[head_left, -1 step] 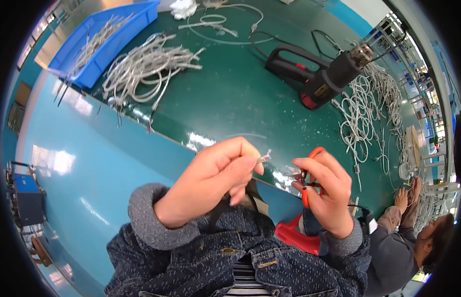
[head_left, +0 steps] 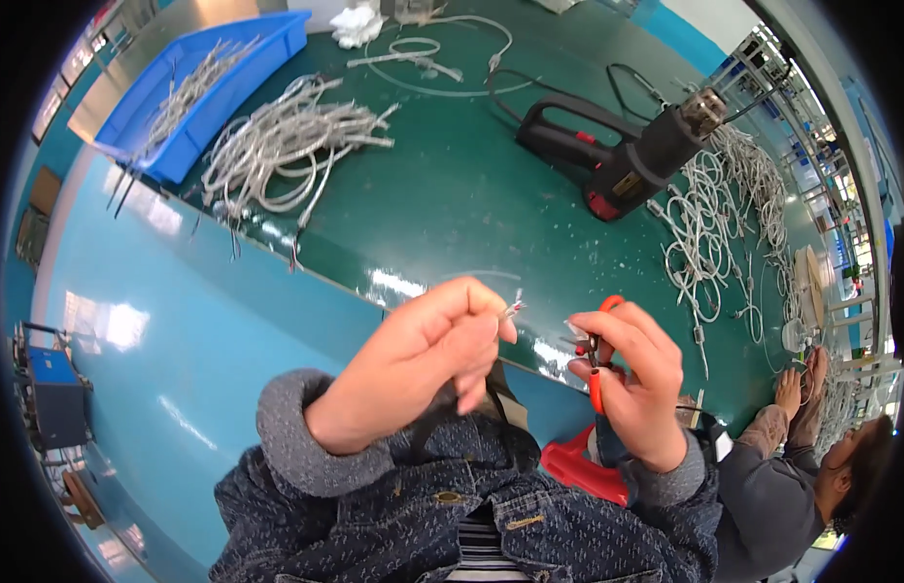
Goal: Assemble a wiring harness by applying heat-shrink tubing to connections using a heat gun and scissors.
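Note:
My left hand (head_left: 418,360) is closed in a pinch, thumb against the curled fingers. From its fingertips sticks a short cable end (head_left: 516,307) with thin white and reddish strands; my palm hides the rest of it. To the right, my right hand (head_left: 638,374) grips a small pair of scissors (head_left: 596,391) by orange-red handles. Their dark blades point left, toward the strands, with a gap between. Both hands are above the table's front edge, close to my body.
Beyond my hands, a green table (head_left: 442,204) bears a clear cable bundle (head_left: 287,146), a blue tray (head_left: 194,126) of cables and a black heat gun (head_left: 636,160). More cables (head_left: 704,228) lie at right. A co-worker's hands (head_left: 801,384) work at far right.
My right hand and the scissors have shifted very slightly left. The strands at my left fingertips stand a little more upright. Both hands keep their hold.

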`<control>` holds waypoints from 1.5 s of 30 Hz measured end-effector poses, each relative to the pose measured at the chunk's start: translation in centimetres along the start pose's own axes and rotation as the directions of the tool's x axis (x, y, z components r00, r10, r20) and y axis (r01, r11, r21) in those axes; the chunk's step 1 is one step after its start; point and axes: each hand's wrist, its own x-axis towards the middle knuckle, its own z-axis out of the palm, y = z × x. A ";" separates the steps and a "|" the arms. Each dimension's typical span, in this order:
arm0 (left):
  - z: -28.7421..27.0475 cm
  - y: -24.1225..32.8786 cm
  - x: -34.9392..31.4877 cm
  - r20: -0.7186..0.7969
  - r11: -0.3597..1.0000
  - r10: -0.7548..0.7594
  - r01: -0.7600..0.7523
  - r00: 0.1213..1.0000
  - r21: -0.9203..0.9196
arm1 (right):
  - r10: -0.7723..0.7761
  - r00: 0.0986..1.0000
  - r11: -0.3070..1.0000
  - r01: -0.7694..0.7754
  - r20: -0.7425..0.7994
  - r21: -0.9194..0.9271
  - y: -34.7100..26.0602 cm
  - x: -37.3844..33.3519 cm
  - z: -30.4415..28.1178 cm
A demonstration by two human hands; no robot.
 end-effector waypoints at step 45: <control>0.8 -0.3 -0.3 -0.014 0.615 0.389 -0.248 0.921 0.749 | 0.238 0.961 0.874 -0.149 -0.140 0.463 -0.7 -0.2 3.0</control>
